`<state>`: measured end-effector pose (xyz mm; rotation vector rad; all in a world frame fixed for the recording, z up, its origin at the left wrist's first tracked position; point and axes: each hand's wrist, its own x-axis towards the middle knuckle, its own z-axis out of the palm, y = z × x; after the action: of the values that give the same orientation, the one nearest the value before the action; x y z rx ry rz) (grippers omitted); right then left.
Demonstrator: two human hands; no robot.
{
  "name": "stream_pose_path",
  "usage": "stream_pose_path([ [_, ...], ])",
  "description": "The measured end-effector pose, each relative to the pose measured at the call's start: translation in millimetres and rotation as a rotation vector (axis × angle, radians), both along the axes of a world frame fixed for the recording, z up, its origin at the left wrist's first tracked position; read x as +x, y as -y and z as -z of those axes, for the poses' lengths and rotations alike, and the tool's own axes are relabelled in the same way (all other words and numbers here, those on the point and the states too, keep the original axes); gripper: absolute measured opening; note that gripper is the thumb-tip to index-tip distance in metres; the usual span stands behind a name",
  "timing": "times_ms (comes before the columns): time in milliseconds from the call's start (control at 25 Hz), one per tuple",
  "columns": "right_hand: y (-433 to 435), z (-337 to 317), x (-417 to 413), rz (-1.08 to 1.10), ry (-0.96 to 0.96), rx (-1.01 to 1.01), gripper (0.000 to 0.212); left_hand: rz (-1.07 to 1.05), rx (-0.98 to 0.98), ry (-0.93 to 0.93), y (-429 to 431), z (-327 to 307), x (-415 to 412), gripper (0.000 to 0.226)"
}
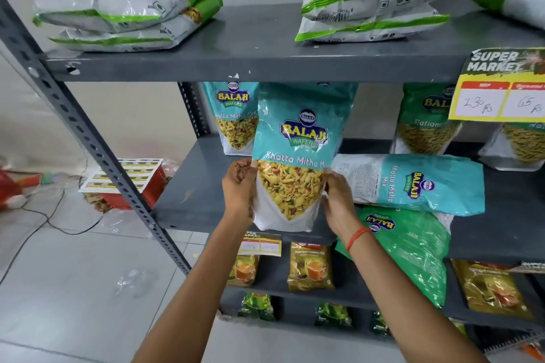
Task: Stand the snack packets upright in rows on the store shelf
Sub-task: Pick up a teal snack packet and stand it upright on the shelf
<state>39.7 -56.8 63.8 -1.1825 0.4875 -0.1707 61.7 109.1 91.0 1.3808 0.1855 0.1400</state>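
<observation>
- Two hands frame what I see from the head camera: my left hand (240,186) and my right hand (336,200) both clasp one teal Khatta Mitha Mix packet (292,156) by its lower side edges, fingers pressed against the film on each side.
- That packet stands upright at the front edge of the middle shelf (188,186), its top reaching up to the shelf above and its base level with the shelf lip.
- Behind it to the left, a second teal packet (234,115) stands upright near the back of the same shelf.
- Just right of my right hand, a third teal packet (413,183) lies flat on its side on the shelf.
- A green packet (413,247) lies in front of that one, hanging over the shelf's front edge, upside down to me.
- Further right at the back, a green Ratlami packet (427,121) stands upright.
- On the top shelf (250,65), white-and-green packets (124,6) lie flat in stacks.
- A yellow price tag (498,91) hangs from the top shelf's edge at the right.
- An orange thread (356,237) circles my right wrist.
</observation>
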Motion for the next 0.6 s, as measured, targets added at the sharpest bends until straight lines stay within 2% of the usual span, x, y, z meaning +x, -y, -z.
stream_pose_path([
  [80,11.1,-11.8,-12.1,0.015,0.016,-0.043,0.02,0.026,-0.077,-0.064,-6.3,-3.3,-9.8,0.015],
  [280,28.7,-36.8,-51.2,-0.014,0.082,-0.158,0.023,0.174,-0.17,-0.077,-18.4,-17.0,-51.9,0.012],
  [480,27.1,-42.3,-59.7,-0.056,0.103,-0.154,0.022,0.175,-0.186,-0.065,-24.1,-23.8,-64.1,0.024],
  [600,13.7,-33.6,-46.9,-0.069,0.126,-0.161,0.019,0.135,-0.182,-0.043,-34.4,-21.2,-56.7,0.014],
])
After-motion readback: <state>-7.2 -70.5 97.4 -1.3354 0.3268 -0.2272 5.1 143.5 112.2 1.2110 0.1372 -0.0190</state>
